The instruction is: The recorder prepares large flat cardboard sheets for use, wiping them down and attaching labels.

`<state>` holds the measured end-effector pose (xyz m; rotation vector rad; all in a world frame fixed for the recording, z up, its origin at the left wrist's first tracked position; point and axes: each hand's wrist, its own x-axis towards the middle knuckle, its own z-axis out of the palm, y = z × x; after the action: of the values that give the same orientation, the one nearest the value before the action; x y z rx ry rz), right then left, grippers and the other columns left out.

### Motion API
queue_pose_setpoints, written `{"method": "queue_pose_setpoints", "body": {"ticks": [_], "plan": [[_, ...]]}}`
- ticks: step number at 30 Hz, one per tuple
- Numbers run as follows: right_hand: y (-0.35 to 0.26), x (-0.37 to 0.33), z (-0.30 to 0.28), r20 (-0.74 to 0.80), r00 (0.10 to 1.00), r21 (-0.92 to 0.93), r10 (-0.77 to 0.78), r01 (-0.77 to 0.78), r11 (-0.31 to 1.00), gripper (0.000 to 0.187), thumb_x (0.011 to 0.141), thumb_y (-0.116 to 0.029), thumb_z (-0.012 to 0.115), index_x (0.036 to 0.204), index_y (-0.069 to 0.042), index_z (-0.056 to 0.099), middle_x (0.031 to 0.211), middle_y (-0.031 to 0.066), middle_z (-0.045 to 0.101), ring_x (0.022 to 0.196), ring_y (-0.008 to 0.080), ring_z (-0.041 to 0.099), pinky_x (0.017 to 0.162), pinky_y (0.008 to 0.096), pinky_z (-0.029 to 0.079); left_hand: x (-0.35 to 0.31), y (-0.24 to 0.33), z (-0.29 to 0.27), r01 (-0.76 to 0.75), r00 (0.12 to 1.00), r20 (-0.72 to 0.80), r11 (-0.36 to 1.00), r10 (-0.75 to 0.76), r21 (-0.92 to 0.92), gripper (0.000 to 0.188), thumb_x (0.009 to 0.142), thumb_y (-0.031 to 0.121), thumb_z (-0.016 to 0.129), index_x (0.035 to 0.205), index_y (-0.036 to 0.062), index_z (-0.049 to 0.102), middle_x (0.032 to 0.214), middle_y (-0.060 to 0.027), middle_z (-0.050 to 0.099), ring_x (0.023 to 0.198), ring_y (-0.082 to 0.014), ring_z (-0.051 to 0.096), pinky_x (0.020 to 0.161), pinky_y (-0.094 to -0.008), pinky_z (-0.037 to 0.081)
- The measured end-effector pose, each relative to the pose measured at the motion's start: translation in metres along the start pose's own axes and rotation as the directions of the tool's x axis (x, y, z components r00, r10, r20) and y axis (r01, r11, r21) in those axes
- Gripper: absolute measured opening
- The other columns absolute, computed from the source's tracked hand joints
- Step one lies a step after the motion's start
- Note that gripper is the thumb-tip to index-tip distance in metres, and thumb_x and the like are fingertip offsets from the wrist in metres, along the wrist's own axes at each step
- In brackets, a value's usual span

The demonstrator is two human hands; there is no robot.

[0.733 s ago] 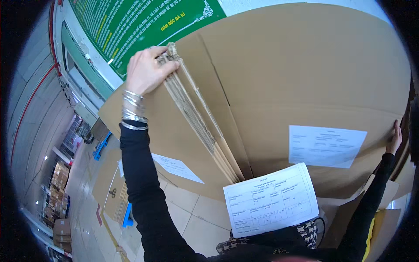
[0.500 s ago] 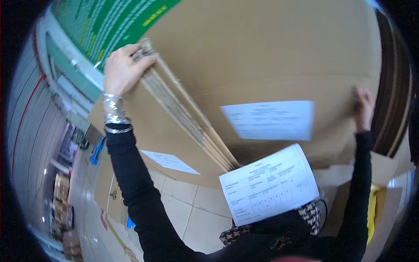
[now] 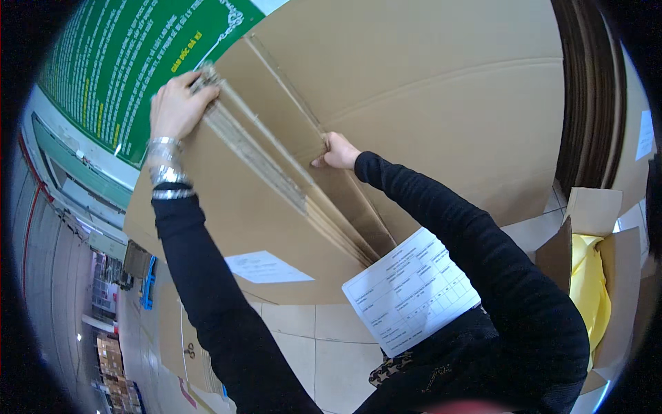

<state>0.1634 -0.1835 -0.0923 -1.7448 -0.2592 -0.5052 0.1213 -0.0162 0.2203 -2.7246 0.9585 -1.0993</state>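
Observation:
At the upper left, my left hand [image 3: 183, 107] is closed over the top corner of several upright flattened cardboard sheets [image 3: 258, 155]. Its thumb lies on their rough edges. My right hand [image 3: 338, 150] pinches the slanting edge of one more cardboard sheet [image 3: 355, 207], apart from that bundle. A gap shows between the two. Behind stands a large brown cardboard sheet [image 3: 448, 90]. White paper [image 3: 265, 267] is on the face of the nearest sheet. A larger printed form [image 3: 407, 297] lies in front of my body, partly behind my right forearm; what holds it is hidden.
On the right stands a thick stack of cardboard [image 3: 589, 96]. Below it is an open carton [image 3: 620, 290] with yellow plastic [image 3: 587, 290] inside. A green printed board [image 3: 131, 76] hangs upper left. Scissors [image 3: 189, 350] lie on cardboard at lower left, above pale floor tiles [image 3: 345, 366].
My right hand has left the far right side of the large sheet and moved left onto a sheet edge beside the bundle. The left hand keeps its hold. The view has shifted.

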Motion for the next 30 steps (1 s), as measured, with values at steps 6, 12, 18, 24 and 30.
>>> {"method": "queue_pose_setpoints", "body": {"ticks": [6, 12, 18, 24, 30], "plan": [[0.01, -0.017, -0.023, -0.029, 0.997, -0.447, -0.066, 0.046, 0.893, 0.037, 0.074, -0.014, 0.068, 0.108, -0.002, 0.059, 0.09, 0.0177, 0.067, 0.084, 0.0277, 0.066, 0.073, 0.037, 0.052, 0.01, -0.022, 0.062, -0.12, 0.969, -0.226, 0.991, 0.104, -0.056, 0.048, 0.073, 0.04, 0.065, 0.109, 0.0074, 0.064, 0.11, -0.0183, 0.062, 0.101, -0.0339, 0.058, 0.088, -0.0386, 0.045], [-0.011, -0.17, -0.089, 0.475, 0.879, -0.354, 0.048, 0.141, 0.925, 0.04, 0.08, -0.027, 0.069, 0.107, 0.001, 0.061, 0.112, 0.0171, 0.06, 0.105, 0.0305, 0.058, 0.087, 0.038, 0.047, -0.216, 0.073, 0.137, 0.013, 0.879, -0.326, 0.702, -0.347, -0.712, 0.024, 0.076, 0.017, 0.072, 0.095, 0.0042, 0.066, 0.094, -0.0118, 0.065, 0.092, -0.0284, 0.059, 0.082, -0.0378, 0.046], [-0.031, -0.244, -0.063, 0.627, 0.774, -0.499, 0.091, 0.31, 0.809, 0.056, 0.066, -0.029, 0.077, 0.112, -0.002, 0.059, 0.109, 0.0131, 0.059, 0.105, 0.0306, 0.055, 0.092, 0.041, 0.041, -0.413, 0.121, 0.159, 0.667, 0.717, 0.387, 0.409, -0.58, -0.623, 0.037, 0.071, 0.019, 0.077, 0.1, -0.0008, 0.065, 0.091, -0.0129, 0.064, 0.086, -0.025, 0.059, 0.076, -0.0354, 0.047], [-0.048, -0.255, -0.06, 0.477, 0.874, -0.588, 0.095, 0.238, 0.773, 0.065, 0.055, -0.02, 0.082, 0.114, -0.004, 0.06, 0.113, 0.0119, 0.057, 0.106, 0.0267, 0.052, 0.096, 0.0385, 0.034, -0.432, 0.145, 0.159, 0.755, 0.645, 0.504, 0.379, -0.575, -0.535, 0.048, 0.067, 0.021, 0.078, 0.106, -0.002, 0.062, 0.094, -0.0125, 0.06, 0.087, -0.0258, 0.055, 0.077, -0.037, 0.045], [-0.043, -0.257, -0.062, 0.451, 0.892, -0.581, 0.024, 0.273, 0.767, 0.062, 0.059, -0.023, 0.08, 0.114, -0.006, 0.059, 0.107, 0.0076, 0.057, 0.104, 0.0237, 0.051, 0.092, 0.0374, 0.035, -0.432, 0.159, 0.162, 0.695, 0.712, 0.389, 0.507, -0.584, -0.511, 0.054, 0.066, 0.019, 0.079, 0.113, 0.0008, 0.06, 0.097, -0.0117, 0.059, 0.095, -0.027, 0.052, 0.085, -0.0395, 0.042]]}}
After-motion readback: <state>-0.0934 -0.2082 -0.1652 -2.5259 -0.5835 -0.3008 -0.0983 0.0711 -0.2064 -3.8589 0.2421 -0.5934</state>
